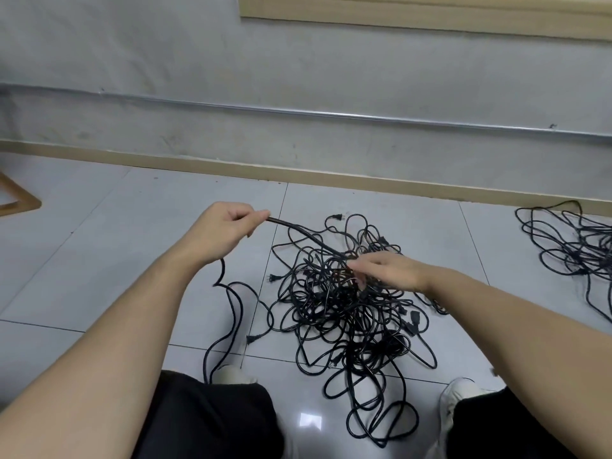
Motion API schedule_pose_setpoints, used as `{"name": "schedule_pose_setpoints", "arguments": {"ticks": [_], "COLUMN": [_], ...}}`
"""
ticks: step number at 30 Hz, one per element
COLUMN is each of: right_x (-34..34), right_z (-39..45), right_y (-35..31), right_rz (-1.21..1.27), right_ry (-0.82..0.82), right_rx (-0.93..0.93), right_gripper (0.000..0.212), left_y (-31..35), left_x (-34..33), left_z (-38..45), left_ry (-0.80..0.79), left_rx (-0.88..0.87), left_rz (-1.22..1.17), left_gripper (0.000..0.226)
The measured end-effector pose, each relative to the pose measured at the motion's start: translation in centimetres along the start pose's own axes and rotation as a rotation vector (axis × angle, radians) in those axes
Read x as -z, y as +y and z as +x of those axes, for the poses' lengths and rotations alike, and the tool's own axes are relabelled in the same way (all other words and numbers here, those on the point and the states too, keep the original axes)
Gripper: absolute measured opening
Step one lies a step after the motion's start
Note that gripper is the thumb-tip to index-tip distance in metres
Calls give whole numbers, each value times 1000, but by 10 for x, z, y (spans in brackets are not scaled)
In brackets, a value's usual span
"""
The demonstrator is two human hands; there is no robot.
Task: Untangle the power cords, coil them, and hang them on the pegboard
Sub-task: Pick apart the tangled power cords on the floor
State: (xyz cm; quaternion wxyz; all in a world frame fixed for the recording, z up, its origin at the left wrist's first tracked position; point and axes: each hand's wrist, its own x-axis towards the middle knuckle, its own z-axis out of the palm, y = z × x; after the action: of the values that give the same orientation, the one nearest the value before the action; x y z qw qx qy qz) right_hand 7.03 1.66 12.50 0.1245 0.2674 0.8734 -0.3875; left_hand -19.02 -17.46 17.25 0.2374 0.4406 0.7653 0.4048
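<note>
A big tangle of black power cords [347, 313] lies on the tiled floor in front of me, with several plugs sticking out. My left hand [222, 230] is raised left of the heap and pinches one cord [298, 228], which runs taut from its fingertips down into the heap. The cord's other part drops below that hand and snakes toward my left knee. My right hand [387, 271] hovers over the heap's top, fingers curled down among the strands; what they hold is hidden. A wooden frame edge [430, 14], possibly the pegboard, shows at top right on the wall.
A second tangle of black cords [576, 246] lies at the right by the wall. A wooden baseboard [298, 173] runs along the wall's foot. A wooden furniture leg [20, 200] sits at far left. My knees and light shoes [458, 392] are at the bottom.
</note>
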Motion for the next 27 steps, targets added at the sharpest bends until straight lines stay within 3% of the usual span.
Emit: {"name": "schedule_pose_setpoints", "arguments": {"ticks": [2, 6, 8, 11, 15, 17, 21, 24, 27], "right_x": [1, 7, 12, 14, 18, 15, 0, -12, -19], "right_z": [1, 6, 6, 2, -1, -2, -4, 4, 9], "right_y": [-4, -26, -37, -53, -66, -62, -42, -19, 8], "right_rz": [23, 92, 87, 28, 63, 134, 259, -1, -157], "right_ry": [74, 235, 254, 230, 258, 216, 136, 49, -13], "right_rx": [0, 37, 73, 130, 196, 232, 272, 163, 34], "right_gripper": [55, 52, 55, 53, 51, 54, 64, 59, 53], "left_y": [-6, -11, -10, 0, 22, 29, 37, 37, 35], "left_x": [1, -1, -3, -10, -43, -50, -40, -27, -12], "left_z": [3, 9, 12, 15, 9, 7, 9, 1, -1], "left_ry": [12, 86, 71, -33, -314, -359, -222, -97, 75], "left_rx": [34, -8, -37, -98, -165, -218, -250, -260, -184], "left_rz": [19, 8, 44, 161, 102, 115, 145, 105, 242], "left_gripper": [44, 12, 27, 42, 28, 42, 42, 48, 58]}}
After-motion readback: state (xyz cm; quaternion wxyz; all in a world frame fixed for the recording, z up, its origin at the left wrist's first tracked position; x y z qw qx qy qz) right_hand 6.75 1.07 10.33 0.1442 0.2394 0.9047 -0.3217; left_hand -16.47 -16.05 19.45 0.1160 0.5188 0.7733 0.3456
